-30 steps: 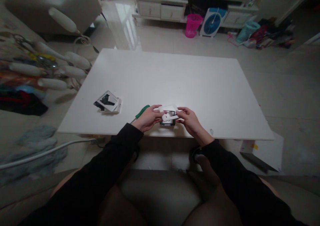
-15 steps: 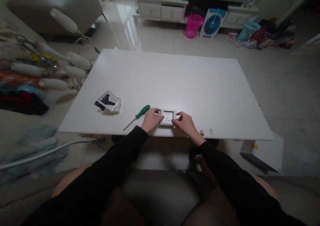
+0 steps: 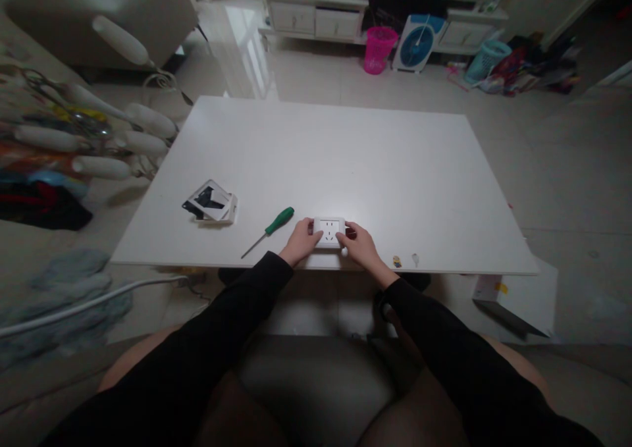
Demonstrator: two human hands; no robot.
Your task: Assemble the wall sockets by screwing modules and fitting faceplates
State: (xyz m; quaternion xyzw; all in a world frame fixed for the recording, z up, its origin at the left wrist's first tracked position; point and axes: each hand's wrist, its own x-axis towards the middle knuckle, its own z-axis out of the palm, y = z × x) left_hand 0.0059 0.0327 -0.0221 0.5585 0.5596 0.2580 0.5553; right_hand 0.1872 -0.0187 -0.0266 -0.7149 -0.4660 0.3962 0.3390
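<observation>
A white wall socket (image 3: 329, 226) with dark plug slots sits near the front edge of the white table (image 3: 340, 157), facing up. My left hand (image 3: 301, 239) grips its left side, thumb on the front face. On the right side, my right hand (image 3: 359, 241) grips it the same way, thumb near the lower right corner. Both hands are closed on it, and their other fingers are partly hidden behind its edges. To the left lies a screwdriver (image 3: 269, 231) with a green handle, its metal tip pointing toward the front edge.
On the table's left, a white box (image 3: 228, 211) carries a light frame and a black piece. Near the front edge, right of my hand, lie a small yellow-and-blue figure (image 3: 397, 261) and a small clear item (image 3: 415, 259). A white cable (image 3: 99, 316) hangs at the left.
The white cover frame, held up and tilted over the socket one second ago, now lies flush around its face. Both hands have lowered and press at its sides. The screwdriver has come fully into view.
</observation>
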